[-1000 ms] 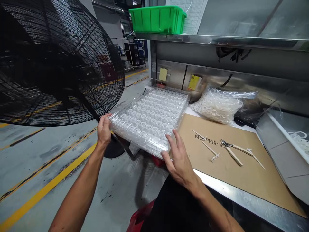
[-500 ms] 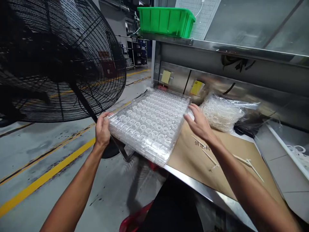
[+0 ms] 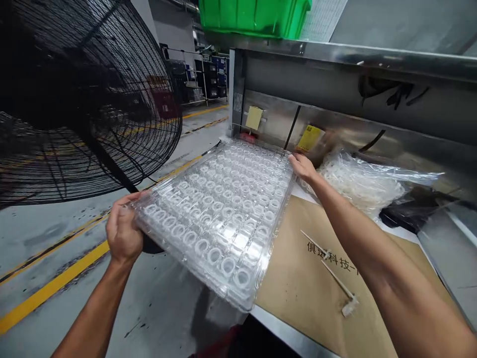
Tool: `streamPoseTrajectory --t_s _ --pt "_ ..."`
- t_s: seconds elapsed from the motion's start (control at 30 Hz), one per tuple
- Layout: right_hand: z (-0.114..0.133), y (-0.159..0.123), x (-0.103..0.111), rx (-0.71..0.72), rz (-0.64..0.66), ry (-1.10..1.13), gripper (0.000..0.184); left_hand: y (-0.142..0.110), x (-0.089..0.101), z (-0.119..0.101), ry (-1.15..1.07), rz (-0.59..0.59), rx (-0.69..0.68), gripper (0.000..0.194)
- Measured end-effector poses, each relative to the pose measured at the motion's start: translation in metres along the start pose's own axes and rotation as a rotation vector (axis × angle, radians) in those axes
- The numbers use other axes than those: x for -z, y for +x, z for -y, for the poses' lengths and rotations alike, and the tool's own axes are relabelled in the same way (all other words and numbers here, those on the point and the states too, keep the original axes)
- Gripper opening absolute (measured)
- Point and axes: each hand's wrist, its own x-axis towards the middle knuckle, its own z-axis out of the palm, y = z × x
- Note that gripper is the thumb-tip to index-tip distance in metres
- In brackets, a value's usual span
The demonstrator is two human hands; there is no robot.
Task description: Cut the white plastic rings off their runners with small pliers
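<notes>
A clear plastic blister tray, with rows of whitish rings in its pockets, spans the space between my hands. My left hand grips its near left corner, thumb on top and the other fingers partly hidden beneath. At the far right edge, my right hand is closed on the rim; its lower fingers are hidden. The tray's near end is tilted up and juts past the bench edge over the floor. Whether more trays lie stacked under it I cannot tell.
A large black fan stands at left. Brown cardboard covers the bench, with thin white sticks on it. Behind lie a clear bag of white rings and a yellow label. A green bin sits on the shelf above.
My right hand has closed on the tray's far right edge. The tray's near end has come up and closer, with my left hand moving left and down in view.
</notes>
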Motion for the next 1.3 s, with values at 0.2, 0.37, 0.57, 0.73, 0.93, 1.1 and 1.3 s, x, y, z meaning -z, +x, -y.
streamPoseTrajectory --t_s 0.2,0.37,0.57,0.73,0.93,1.1,1.3 --pt "-0.01 0.008 -0.005 -0.01 0.067 -0.066 0.033 -0.003 -0.012 -0.008 -0.199 -0.111 -0.026 0.044" --pt "-0.013 0.009 0.0 -0.005 0.096 -0.121 0.036 -0.004 -0.019 -0.015 -0.18 -0.164 -0.039 0.045" --pt "-0.008 0.017 0.003 -0.043 0.076 -0.166 0.039 -0.005 -0.018 -0.015 -0.176 -0.154 -0.041 0.047" --pt "0.012 0.032 0.001 0.013 0.069 -0.168 0.049 -0.006 -0.018 -0.016 -0.166 -0.156 -0.041 0.049" --pt "0.032 0.049 -0.011 0.064 0.174 -0.15 0.05 -0.007 -0.02 -0.019 -0.085 -0.184 -0.025 0.055" --pt "0.035 0.051 -0.013 0.071 0.207 -0.16 0.063 -0.005 -0.027 -0.021 -0.02 -0.275 -0.081 0.054" --pt "0.04 0.047 -0.009 0.056 0.198 -0.183 0.063 -0.005 -0.029 -0.019 0.134 -0.354 -0.11 0.052"
